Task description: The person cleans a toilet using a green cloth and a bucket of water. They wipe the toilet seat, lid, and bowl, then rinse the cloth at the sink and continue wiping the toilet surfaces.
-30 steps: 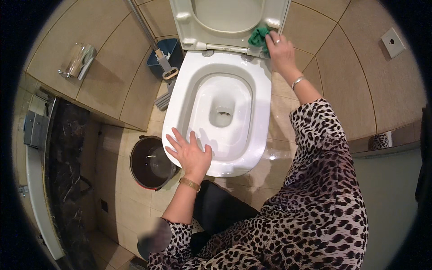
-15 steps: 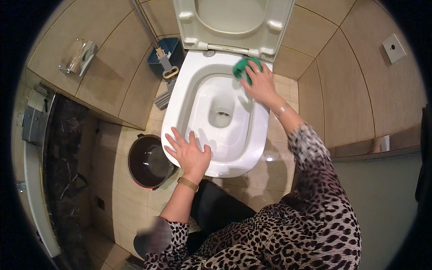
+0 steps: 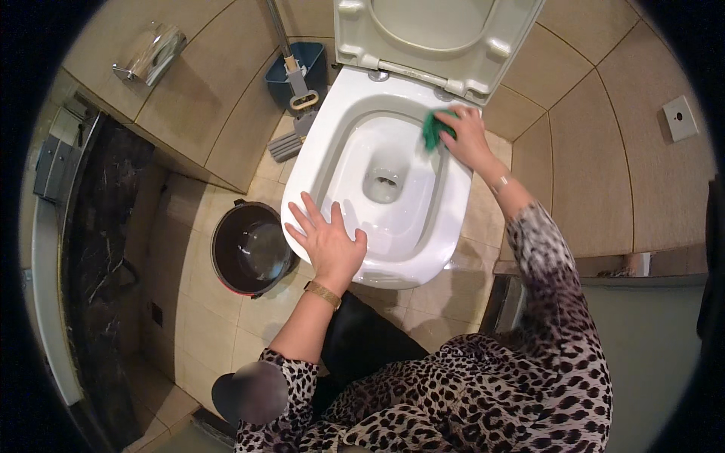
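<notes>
Below me is a white toilet bowl with its seat and lid raised at the back. A green cloth lies under the fingers of my right hand, pressed against the right rear of the rim. My left hand rests spread on the front left of the rim, holding nothing. A little water shows at the bottom of the bowl.
On the floor left of the toilet stands a dark bucket with water in it. Behind it a flat mop leans in a blue bin. A toilet paper holder hangs on the left wall, and tiled walls stand close on both sides.
My right hand has slid the green cloth forward along the right rim, toward me. The left hand stays spread on the front rim. The whole view has tilted and shifted slightly.
</notes>
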Action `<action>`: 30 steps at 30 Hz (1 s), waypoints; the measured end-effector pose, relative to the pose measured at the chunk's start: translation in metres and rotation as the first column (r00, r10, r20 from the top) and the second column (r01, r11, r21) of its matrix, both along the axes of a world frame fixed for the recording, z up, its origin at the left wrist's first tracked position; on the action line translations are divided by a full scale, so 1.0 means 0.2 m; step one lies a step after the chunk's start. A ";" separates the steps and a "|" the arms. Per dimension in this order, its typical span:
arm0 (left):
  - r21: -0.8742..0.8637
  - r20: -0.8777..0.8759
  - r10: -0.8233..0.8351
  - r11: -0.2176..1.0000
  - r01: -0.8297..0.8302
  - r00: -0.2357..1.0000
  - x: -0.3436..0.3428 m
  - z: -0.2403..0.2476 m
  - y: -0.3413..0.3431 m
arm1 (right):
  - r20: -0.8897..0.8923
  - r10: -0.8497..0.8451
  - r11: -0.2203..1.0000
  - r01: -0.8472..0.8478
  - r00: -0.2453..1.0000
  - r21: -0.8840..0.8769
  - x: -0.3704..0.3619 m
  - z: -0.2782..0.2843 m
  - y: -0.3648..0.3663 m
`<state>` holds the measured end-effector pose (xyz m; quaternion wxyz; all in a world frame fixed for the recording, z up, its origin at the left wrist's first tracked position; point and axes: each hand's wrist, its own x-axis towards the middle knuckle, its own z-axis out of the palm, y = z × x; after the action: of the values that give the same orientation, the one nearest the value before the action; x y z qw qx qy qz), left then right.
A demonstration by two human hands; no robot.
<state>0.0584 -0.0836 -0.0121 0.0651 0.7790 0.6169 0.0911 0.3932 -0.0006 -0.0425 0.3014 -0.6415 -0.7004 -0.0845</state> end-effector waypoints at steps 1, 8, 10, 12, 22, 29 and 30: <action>0.012 0.016 -0.004 1.000 0.004 1.000 0.00 0.00 0.00 | 0.064 -0.045 0.999 0.043 0.997 0.028 0.00 0.01 0.09; 0.001 0.000 0.008 1.000 -0.008 1.000 0.00 -0.01 0.02 | 0.035 -0.023 0.996 0.026 0.999 -0.084 -0.07 0.05 -0.04; -0.017 -0.016 0.026 1.000 -0.026 1.000 -0.01 0.00 0.01 | 0.027 0.005 0.994 -0.002 1.000 -0.106 -0.21 0.07 -0.26; -0.039 -0.034 0.034 0.999 -0.036 0.999 -0.01 0.03 0.01 | -0.085 0.054 0.993 -0.063 0.995 -0.102 -0.29 0.04 -0.40; -0.032 -0.015 -0.009 0.999 0.008 1.000 0.03 -0.01 0.00 | -0.104 -0.451 0.883 0.460 0.886 0.092 0.09 -0.05 0.02; -0.034 -0.024 -0.005 0.999 0.004 1.000 -0.01 0.01 0.01 | 0.190 -0.432 0.898 0.439 0.882 0.001 -0.09 0.07 0.15; -0.026 -0.015 -0.012 1.000 0.011 1.000 0.00 0.00 0.01 | 0.232 -0.369 0.921 0.388 0.900 -0.037 -0.10 0.06 0.24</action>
<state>0.0574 -0.0822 -0.0125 0.0713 0.7823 0.6140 0.0768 0.3741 0.0472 -0.0310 0.1731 -0.7637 -0.5943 -0.1833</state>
